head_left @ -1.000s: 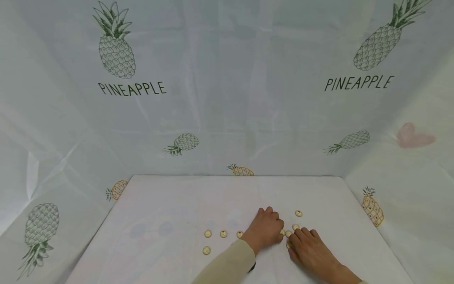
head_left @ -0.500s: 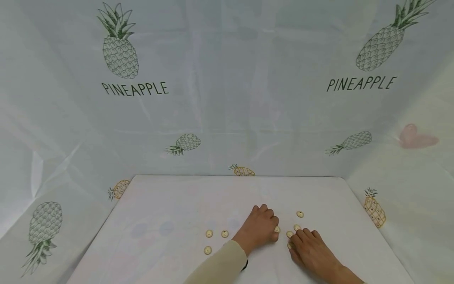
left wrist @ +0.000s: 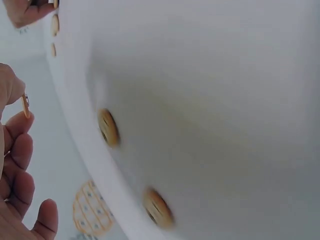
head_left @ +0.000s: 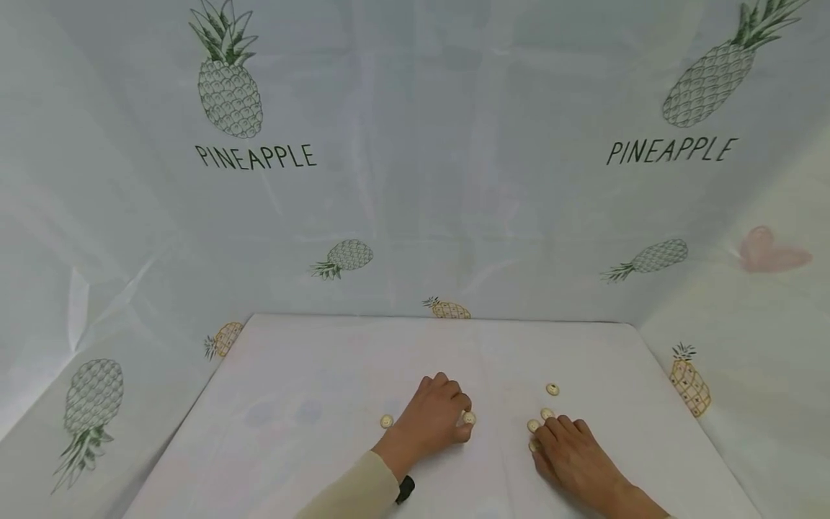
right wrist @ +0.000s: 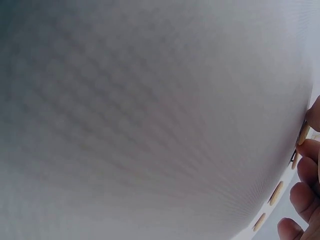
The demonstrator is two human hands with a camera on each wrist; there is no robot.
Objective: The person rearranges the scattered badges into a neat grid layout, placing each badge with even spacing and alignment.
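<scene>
My left hand (head_left: 431,414) pinches a small round wooden disc (head_left: 469,418), button-like with a rim and dark marks, between thumb and forefinger. Seen edge-on in the left wrist view, that disc (left wrist: 25,106) stands tilted between the fingertips, the other fingers loosely bent. Further right, my right hand (head_left: 573,458) stays low at the table with thumb and forefinger on another disc (head_left: 534,446). The right wrist view shows this disc (right wrist: 304,134) between those fingertips. Just beyond them lie two more discs, one (head_left: 533,425) beside the other (head_left: 547,413).
One disc (head_left: 552,389) lies farther back on the white-covered table (head_left: 311,375). Another disc (head_left: 386,421) shows left of my left wrist; the left forearm covers table behind it. Two discs, one (left wrist: 108,127) nearer the middle, lie below in the left wrist view. Pineapple-print cloth (head_left: 415,180) surrounds the table.
My left hand has moved left with the disc, away from the group by my right hand, and its arm now covers discs seen earlier. The right hand has stayed in place.
</scene>
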